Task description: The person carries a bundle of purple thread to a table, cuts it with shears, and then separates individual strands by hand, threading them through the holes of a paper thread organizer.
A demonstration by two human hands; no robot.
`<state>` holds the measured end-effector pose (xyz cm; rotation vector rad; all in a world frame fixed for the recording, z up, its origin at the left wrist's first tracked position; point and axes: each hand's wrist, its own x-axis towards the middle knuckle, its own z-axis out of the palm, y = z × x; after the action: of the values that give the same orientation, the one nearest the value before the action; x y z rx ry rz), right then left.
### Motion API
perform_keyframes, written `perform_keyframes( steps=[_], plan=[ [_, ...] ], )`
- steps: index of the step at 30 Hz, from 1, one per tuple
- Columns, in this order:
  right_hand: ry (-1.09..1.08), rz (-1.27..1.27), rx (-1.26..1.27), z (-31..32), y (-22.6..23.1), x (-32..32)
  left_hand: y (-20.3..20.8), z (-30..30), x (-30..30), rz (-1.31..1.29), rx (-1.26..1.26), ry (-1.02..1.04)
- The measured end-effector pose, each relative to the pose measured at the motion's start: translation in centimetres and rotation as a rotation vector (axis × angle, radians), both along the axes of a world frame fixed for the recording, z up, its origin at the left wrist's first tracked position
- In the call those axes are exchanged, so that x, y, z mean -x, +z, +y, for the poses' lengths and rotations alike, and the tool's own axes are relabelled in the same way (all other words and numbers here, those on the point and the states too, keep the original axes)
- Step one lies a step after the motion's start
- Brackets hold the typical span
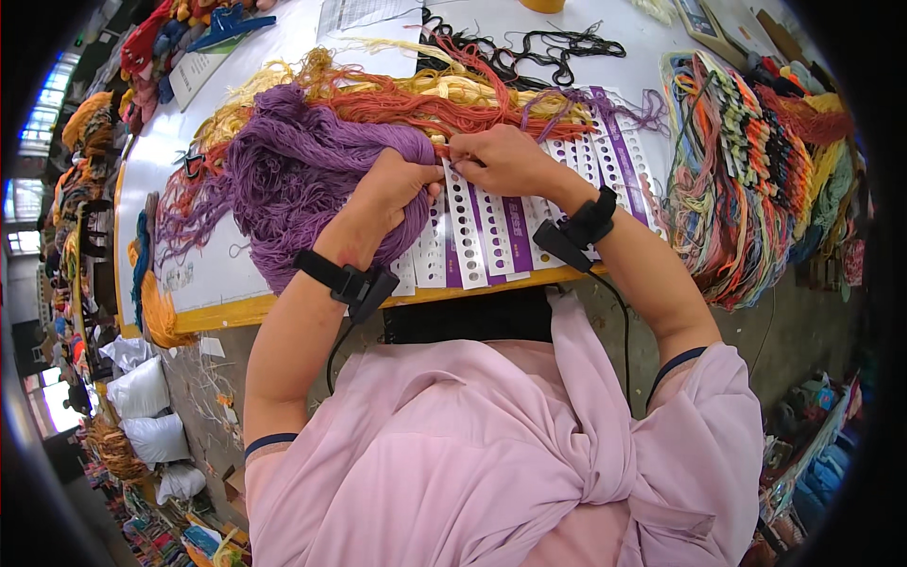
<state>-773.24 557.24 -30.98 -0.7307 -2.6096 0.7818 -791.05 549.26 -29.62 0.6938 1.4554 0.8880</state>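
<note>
My left hand (pixel 392 192) is closed in a pinch over the right side of a big purple yarn hank (pixel 298 175). Its thumb points at the top end of a white card strip with a row of holes (pixel 463 227). Just to the right, my right hand (pixel 510 163) is pinched too, its fingertips almost meeting the left ones above that strip. A small purple bit shows between them; what each hand grips is hidden. More white and purple hole cards (pixel 515 231) lie side by side under my right wrist. Orange yarn (pixel 406 111) and yellow yarn (pixel 444 87) lie behind my hands.
Black yarn (pixel 557 47) lies at the back of the white table (pixel 222 288), which has a yellow edge. Multicoloured yarn bundles (pixel 746 170) hang over its right side. A blue clip (pixel 231 24) rests back left. White sacks (pixel 156 439) stand on the floor at left.
</note>
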Motion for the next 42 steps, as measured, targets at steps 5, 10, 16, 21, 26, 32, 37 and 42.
perform_keyframes(
  steps=[5,10,16,21,26,32,37,42],
  plan=[
    [0.006,-0.023,0.024,-0.1,0.2,0.2,-1.1,0.3,0.1,0.376,-0.069,-0.085],
    [-0.013,-0.020,0.077,0.1,-0.1,-0.6,-0.4,-0.3,1.0,0.637,-0.242,-0.102],
    [0.000,-0.088,0.124,0.1,0.6,-0.5,0.5,-1.3,2.0,0.136,-0.176,-0.030],
    [0.025,-0.133,0.081,-0.1,0.8,-0.6,1.9,-2.0,2.8,-0.347,-0.044,0.123],
    [0.189,-0.042,0.140,0.5,0.2,-1.2,1.2,-2.1,2.9,-0.473,-0.114,0.083],
    [0.143,0.125,0.771,0.8,0.9,-1.7,1.3,-2.1,0.6,-0.195,-0.223,-0.056],
    [0.156,-0.007,0.529,0.4,1.5,-1.5,0.5,-2.4,1.5,-0.455,-0.202,0.130],
    [0.191,0.072,0.753,1.1,0.8,-1.8,0.8,-2.5,1.2,-0.449,-0.146,0.149]
  ],
)
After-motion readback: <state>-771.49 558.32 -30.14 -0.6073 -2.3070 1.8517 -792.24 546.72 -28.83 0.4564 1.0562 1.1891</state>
